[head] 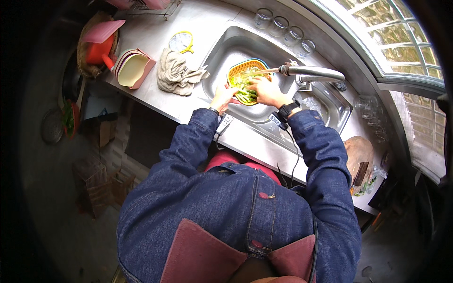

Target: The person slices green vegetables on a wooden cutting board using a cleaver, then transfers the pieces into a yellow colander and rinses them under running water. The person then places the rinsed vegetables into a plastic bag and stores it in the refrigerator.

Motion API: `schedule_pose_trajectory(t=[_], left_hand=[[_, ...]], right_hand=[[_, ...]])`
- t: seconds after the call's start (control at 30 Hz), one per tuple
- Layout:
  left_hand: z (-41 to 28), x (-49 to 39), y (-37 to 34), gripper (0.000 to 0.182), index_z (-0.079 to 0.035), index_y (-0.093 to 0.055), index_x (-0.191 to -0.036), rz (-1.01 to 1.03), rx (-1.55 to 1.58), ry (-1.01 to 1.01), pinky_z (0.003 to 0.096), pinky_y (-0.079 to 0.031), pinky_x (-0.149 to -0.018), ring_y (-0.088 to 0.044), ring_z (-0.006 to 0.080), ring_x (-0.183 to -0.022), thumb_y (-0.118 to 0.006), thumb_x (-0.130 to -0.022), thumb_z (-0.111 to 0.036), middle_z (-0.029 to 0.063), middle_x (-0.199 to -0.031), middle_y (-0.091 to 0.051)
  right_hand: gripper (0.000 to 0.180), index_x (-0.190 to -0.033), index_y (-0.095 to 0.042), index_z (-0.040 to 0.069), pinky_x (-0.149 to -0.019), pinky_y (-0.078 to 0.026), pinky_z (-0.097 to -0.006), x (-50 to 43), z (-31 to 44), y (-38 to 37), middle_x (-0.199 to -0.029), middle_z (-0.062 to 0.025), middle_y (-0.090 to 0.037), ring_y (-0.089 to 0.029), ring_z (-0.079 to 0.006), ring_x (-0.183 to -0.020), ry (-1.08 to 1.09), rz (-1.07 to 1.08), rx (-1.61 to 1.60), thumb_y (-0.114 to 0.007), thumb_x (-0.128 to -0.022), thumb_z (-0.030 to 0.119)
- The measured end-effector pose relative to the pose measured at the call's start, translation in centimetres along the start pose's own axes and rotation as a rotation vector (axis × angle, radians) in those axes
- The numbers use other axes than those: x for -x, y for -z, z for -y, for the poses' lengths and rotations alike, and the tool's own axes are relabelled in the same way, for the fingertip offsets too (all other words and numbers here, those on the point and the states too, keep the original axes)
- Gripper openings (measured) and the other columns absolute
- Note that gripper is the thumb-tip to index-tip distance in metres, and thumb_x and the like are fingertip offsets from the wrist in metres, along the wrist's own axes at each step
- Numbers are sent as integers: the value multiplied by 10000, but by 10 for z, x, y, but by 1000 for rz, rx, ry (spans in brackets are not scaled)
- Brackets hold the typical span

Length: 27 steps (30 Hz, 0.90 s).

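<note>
A yellow plastic basket (263,64) of green vegetable pieces (246,92) is in the larger basin of the stainless steel sink (216,53). Water runs onto the greens from the metal faucet (313,70). My left hand (223,97) grips the basket's near left rim, its thumb over the edge. My right hand (266,92) lies on the greens at the basket's right side, its fingers among them; whether they close on any piece cannot be told. A blue rim shows behind the basket's far edge.
Several upturned glasses (293,35) line the sink's back edge. Left of the basin lie a crumpled cloth (177,74) and a yellow-rimmed strainer (181,41), with stacked bowls (131,70) farther left. A round wooden board (358,155) with a cleaver (361,173) is at the right. Cables hang near both wrists.
</note>
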<state>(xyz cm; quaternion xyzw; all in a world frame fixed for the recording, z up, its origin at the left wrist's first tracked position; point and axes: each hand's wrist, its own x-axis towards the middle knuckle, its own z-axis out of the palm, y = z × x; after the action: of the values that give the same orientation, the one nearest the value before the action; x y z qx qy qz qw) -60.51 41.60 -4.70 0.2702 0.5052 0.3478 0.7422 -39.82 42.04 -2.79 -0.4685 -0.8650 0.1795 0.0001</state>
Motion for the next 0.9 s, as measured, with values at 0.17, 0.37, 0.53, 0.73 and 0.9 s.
schedule_pose_trajectory(t=[0.17,0.37,0.53,0.73,0.9], left_hand=[[-2,4,6,371,30,-541,-1261,-7,6,-25,314,-626,-540,-715,213,-824,-592,-899,-34,135,-1055,-675],[2,5,-4,401,76,-538,-1245,29,21,-77,330,-637,-551,-718,242,-843,-605,-858,-5,160,-1063,-677],[4,1,-5,379,18,-541,-1258,65,10,-85,314,-627,-556,-712,196,-818,-645,-908,-85,117,-1066,-674],[10,-10,5,361,42,-555,-1212,-5,-29,-36,323,-626,-546,-707,188,-761,-669,-913,-124,116,-987,-661],[16,-8,7,300,53,-550,-1135,11,33,-74,329,-625,-530,-707,209,-766,-665,-897,-88,132,-983,-650]], right_hand=[[428,-1155,-707,157,-910,-490,-422,12,9,9,-1069,-159,-696,-635,-307,-1063,-46,331,-372,-570,-771,28],[479,-1270,-638,168,-988,-470,-452,-7,20,-3,-1257,-148,-619,-580,-373,-1166,-6,-197,-203,-662,-793,125],[447,-1233,-609,69,-965,-454,-477,-21,1,-24,-1235,-214,-545,-543,-397,-1132,-72,-359,-195,-676,-802,165],[409,-1113,-690,26,-985,-465,-472,-7,-5,-26,-1169,-279,-604,-598,-399,-1111,28,-116,-298,-694,-778,261],[273,-959,-695,-17,-859,-534,-438,0,4,-2,-1009,-257,-672,-670,-377,-950,-255,86,-100,-661,-789,194]])
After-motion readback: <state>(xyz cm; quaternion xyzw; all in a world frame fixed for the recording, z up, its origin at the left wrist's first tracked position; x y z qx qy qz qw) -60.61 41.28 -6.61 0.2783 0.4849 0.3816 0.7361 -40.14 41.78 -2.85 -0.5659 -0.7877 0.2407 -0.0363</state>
